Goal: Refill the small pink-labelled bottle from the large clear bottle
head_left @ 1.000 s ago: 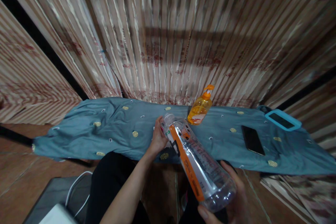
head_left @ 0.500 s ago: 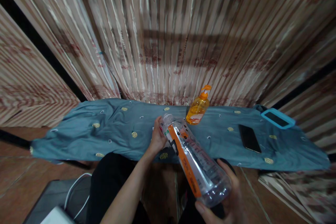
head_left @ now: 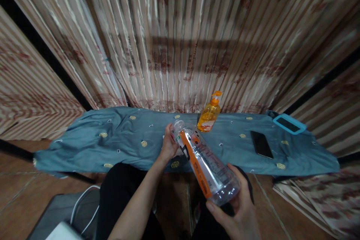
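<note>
Dim light, blurred, warped edges.

The clear plastic bottle (head_left: 204, 161) with an orange label is tilted, its mouth pointing away, above the lap.

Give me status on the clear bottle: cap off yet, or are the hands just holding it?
Done: the clear bottle is off the blue cloth, tilted with its neck away from the person. In hand: the right hand cups its base and the left hand grips at the neck; whether a cap is on is hard to tell. Left: the orange pump bottle stands untouched on the cloth.
</note>
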`<action>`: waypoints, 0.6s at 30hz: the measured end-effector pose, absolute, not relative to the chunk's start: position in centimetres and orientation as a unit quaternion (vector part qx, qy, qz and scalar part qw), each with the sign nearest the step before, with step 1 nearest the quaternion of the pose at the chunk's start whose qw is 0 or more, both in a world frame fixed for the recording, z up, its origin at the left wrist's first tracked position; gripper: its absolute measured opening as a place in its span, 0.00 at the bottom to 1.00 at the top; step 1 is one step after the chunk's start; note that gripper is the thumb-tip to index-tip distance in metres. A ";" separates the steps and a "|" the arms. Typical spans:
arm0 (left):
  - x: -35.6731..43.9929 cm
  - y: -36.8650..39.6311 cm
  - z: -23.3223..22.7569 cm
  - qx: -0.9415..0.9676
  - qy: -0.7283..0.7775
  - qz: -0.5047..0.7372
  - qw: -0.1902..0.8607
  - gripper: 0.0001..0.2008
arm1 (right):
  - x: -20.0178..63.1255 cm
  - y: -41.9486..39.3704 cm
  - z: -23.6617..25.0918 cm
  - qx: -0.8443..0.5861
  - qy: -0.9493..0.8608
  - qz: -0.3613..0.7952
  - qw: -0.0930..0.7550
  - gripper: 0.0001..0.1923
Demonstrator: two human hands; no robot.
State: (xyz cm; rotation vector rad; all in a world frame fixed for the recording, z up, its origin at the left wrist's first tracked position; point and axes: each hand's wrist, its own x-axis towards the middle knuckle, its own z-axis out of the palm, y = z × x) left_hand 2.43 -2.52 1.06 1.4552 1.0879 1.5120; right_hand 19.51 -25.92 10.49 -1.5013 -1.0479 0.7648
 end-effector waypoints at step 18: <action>2.6 -2.3 2.0 0.570 0.424 0.597 0.372 0.38 | 18.9 -25.8 10.7 -0.595 -0.440 0.346 0.576 0.48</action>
